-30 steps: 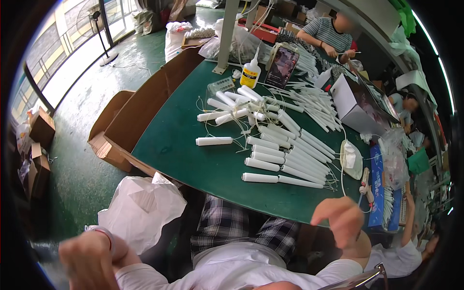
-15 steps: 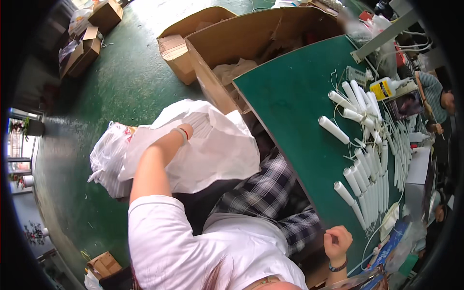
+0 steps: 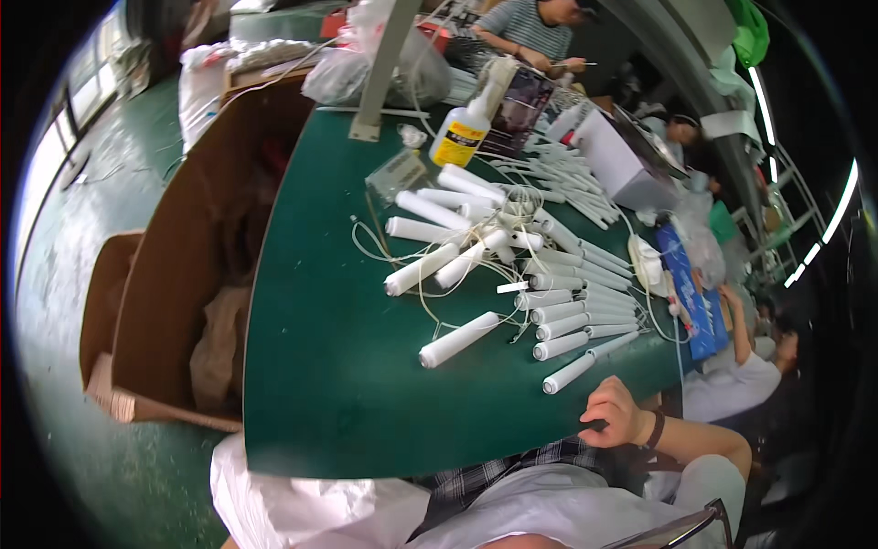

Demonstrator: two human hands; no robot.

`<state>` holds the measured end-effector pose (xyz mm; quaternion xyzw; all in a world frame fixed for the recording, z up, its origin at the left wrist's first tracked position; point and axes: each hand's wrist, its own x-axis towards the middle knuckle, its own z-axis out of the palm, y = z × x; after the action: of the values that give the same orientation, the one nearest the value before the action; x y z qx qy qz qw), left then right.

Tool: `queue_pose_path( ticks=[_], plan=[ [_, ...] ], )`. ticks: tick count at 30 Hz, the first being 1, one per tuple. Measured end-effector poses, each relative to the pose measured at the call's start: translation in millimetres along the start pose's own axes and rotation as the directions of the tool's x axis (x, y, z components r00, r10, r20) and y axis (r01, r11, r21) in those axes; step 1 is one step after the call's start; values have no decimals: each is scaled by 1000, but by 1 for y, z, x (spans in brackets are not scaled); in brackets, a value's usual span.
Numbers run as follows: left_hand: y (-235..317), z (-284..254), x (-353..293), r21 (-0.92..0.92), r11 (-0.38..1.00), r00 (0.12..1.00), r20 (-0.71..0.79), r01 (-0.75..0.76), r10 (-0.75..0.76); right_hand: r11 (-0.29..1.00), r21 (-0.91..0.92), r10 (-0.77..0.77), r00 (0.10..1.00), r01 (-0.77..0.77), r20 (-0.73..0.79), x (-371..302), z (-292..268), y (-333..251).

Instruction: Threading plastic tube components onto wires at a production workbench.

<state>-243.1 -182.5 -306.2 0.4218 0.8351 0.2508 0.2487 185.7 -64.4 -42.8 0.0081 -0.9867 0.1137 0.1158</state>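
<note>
My right hand (image 3: 613,414) is loosely curled over the near edge of the green tabletop (image 3: 347,393), with nothing visible in its fingers. Closest to it is a slim white tube (image 3: 569,373), at the end of a row of similar tubes. To its left, another white tube (image 3: 459,339) lies apart. Farther back, several more white tubes (image 3: 422,269) sit in a heap tangled with thin pale cords. My left hand is out of view. At the lower left, a large white plastic bag (image 3: 274,499) hangs below the table's edge.
A large open cardboard box (image 3: 183,274) stands left of the table. Toward the back are a white bottle (image 3: 462,131) with a yellow label, a metal post (image 3: 380,82) and a white box (image 3: 622,160). Another person (image 3: 535,37) works across the table; a white-sleeved person (image 3: 741,371) is at the right.
The view has swung right toward the tabletop. My left hand, earlier inside the white plastic bag, has gone out of view. My right hand stays curled at the table edge.
</note>
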Motion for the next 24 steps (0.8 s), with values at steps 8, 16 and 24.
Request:
queue_pose_path(
  ticks=[8, 16, 24],
  plan=[
    [-35, 96, 35, -357, 931, 994, 44, -75, 97, 994, -108, 34, 994, -22, 103, -10, 4, -8],
    [-87, 151, -1, -600, 798, 998, 50, 56, -33, 995, -87, 63, 993, -54, 104, -6, 4, -11],
    [-138, 181, -47, -750, 648, 988, 47, 131, -145, 994, -92, 57, 996, -51, 65, 1, 6, -10]
  ],
)
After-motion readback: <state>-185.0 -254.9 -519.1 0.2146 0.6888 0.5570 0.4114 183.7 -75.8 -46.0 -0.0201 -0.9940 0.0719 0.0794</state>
